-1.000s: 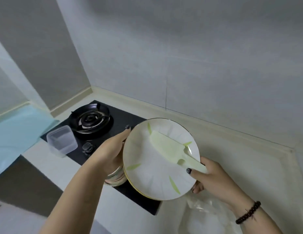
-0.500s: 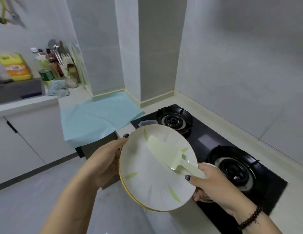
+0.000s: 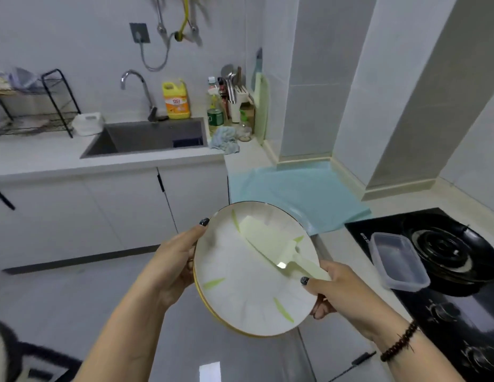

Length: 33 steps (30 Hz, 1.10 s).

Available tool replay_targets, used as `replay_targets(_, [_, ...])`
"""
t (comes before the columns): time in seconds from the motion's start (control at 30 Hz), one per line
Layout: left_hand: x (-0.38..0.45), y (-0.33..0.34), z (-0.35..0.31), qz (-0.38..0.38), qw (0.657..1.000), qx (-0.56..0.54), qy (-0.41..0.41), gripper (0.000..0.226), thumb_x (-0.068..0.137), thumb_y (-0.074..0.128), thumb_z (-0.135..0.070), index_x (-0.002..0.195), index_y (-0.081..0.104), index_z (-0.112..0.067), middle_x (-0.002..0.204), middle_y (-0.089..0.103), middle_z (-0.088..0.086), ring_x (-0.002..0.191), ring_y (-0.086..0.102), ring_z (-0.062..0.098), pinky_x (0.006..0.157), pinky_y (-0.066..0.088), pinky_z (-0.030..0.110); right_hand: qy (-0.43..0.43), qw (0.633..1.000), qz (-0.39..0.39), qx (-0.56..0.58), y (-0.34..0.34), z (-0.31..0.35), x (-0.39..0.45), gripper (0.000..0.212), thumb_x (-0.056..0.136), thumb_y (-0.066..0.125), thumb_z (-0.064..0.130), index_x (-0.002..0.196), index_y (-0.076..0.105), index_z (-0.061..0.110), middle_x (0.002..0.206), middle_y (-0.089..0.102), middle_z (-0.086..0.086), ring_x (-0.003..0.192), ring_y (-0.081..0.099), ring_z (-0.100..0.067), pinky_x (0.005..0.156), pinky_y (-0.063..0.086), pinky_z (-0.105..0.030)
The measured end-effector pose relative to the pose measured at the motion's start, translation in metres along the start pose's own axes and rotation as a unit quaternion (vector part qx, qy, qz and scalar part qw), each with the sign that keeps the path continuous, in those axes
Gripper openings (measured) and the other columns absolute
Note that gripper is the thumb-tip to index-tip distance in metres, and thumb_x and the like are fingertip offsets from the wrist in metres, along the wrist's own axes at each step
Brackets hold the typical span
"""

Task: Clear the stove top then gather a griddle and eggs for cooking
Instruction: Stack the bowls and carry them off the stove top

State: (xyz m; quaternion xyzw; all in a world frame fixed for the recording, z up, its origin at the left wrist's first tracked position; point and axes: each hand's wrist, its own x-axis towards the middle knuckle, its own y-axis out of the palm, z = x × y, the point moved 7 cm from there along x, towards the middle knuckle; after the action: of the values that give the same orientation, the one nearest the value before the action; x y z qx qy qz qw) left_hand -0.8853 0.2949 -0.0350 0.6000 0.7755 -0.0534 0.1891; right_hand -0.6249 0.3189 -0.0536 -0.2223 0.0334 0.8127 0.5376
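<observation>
Plate: a white plate [image 3: 248, 288] with green leaf marks and a gold rim was held tilted in the air, over the floor, off the left edge of the stove top [image 3: 447, 312].
Left hand: the left hand [image 3: 177, 260] gripped the plate's left rim, thumb curled over the top edge, fingers hidden behind.
Right hand: the right hand [image 3: 336, 290] held the plate's right rim, its thumb pinning a pale green spatula [image 3: 270, 244] flat against the plate's face.
Stove top: black glass, with a clear plastic container [image 3: 396, 261] at its left edge, touching the burner [image 3: 444, 249].
Counter: a light blue mat [image 3: 295, 191] lay in the corner; a sink [image 3: 152, 139] with a yellow bottle [image 3: 176, 99] behind it stood further left.
</observation>
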Motion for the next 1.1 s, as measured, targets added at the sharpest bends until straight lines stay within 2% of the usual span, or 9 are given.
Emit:
replay_targets(0.07, [0.004,-0.021,-0.002,-0.032,0.999,-0.015,-0.008,0.023,0.092,0.059,-0.035,0.082,0.054,-0.014,0.054,0.028,-0.003,0.052,0.023,0.015,0.052,0.027,0.027,-0.003,1.0,0.026,-0.009,0.017,0.015,0.019,0.017,0.093,0.053,0.004,0.103,0.065,0.009,0.069,0.064,-0.009,0.053,0.056,-0.018,0.052,0.049,-0.026])
replay_targets(0.13, [0.01,-0.042,-0.004,-0.059,0.998,-0.032,-0.009,0.021,0.092,0.058,-0.034,0.087,0.057,-0.014,0.057,0.029,-0.002,0.054,0.024,0.017,0.051,0.029,0.027,-0.006,0.998,0.055,-0.024,0.034,0.029,0.041,0.016,0.093,0.053,0.003,0.101,0.066,0.007,0.066,0.063,-0.008,0.052,0.055,-0.017,0.05,0.048,-0.024])
replay_targets(0.27, [0.027,-0.076,-0.009,-0.12,0.992,-0.043,-0.011,0.013,0.093,0.053,-0.023,0.088,0.056,-0.012,0.051,0.032,-0.005,0.045,0.025,0.014,0.042,0.03,0.019,-0.009,0.995,0.081,-0.049,0.057,0.047,0.089,0.015,0.092,0.054,0.005,0.099,0.067,0.007,0.066,0.063,-0.009,0.05,0.054,-0.016,0.049,0.047,-0.025])
replay_targets(0.47, [0.079,-0.121,-0.024,-0.214,0.975,-0.059,-0.026,0.02,0.089,0.06,-0.03,0.086,0.055,-0.011,0.057,0.035,0.0,0.054,0.028,0.018,0.054,0.033,0.028,-0.022,0.988,0.141,-0.064,0.09,0.083,0.175,0.016,0.094,0.051,0.002,0.101,0.066,0.002,0.063,0.059,-0.012,0.047,0.052,-0.015,0.046,0.045,-0.022])
replay_targets(0.6, [0.117,-0.144,-0.04,-0.286,0.955,-0.071,-0.031,0.03,0.09,0.06,-0.034,0.071,0.055,-0.011,0.056,0.042,0.0,0.056,0.035,0.019,0.057,0.034,0.028,-0.025,0.98,0.18,-0.086,0.109,0.117,0.236,0.018,0.093,0.049,0.001,0.101,0.065,0.004,0.06,0.055,-0.01,0.049,0.048,-0.016,0.048,0.043,-0.024])
replay_targets(0.73, [0.147,-0.168,-0.046,-0.33,0.937,-0.115,-0.028,0.02,0.087,0.061,-0.03,0.082,0.062,-0.011,0.069,0.053,0.004,0.064,0.045,0.022,0.063,0.039,0.03,-0.041,0.969,0.211,-0.12,0.133,0.15,0.293,0.018,0.09,0.049,0.0,0.097,0.065,0.002,0.06,0.056,-0.008,0.051,0.05,-0.017,0.05,0.044,-0.024])
replay_targets(0.8, [0.154,-0.184,-0.047,-0.34,0.93,-0.136,-0.033,0.021,0.082,0.064,-0.032,0.085,0.064,-0.011,0.074,0.057,0.006,0.069,0.049,0.024,0.066,0.042,0.032,-0.04,0.963,0.233,-0.13,0.149,0.161,0.312,0.018,0.09,0.049,0.001,0.098,0.065,0.001,0.059,0.056,-0.007,0.051,0.05,-0.017,0.05,0.043,-0.024])
replay_targets(0.9, [0.167,-0.214,-0.052,-0.358,0.919,-0.16,-0.031,0.024,0.086,0.064,-0.032,0.09,0.069,-0.009,0.078,0.067,0.008,0.072,0.06,0.026,0.068,0.049,0.033,-0.034,0.954,0.266,-0.132,0.18,0.177,0.338,0.018,0.09,0.048,0.0,0.095,0.065,0.0,0.056,0.055,-0.006,0.049,0.049,-0.017,0.047,0.041,-0.024])
replay_targets(1.1, [0.203,-0.298,-0.056,-0.392,0.905,-0.159,-0.042,0.026,0.084,0.063,-0.032,0.091,0.068,-0.007,0.083,0.065,0.01,0.076,0.058,0.026,0.072,0.047,0.035,-0.028,0.947,0.288,-0.14,0.26,0.197,0.398,0.019,0.091,0.048,-0.001,0.097,0.065,0.001,0.056,0.056,-0.006,0.047,0.05,-0.015,0.045,0.042,-0.023])
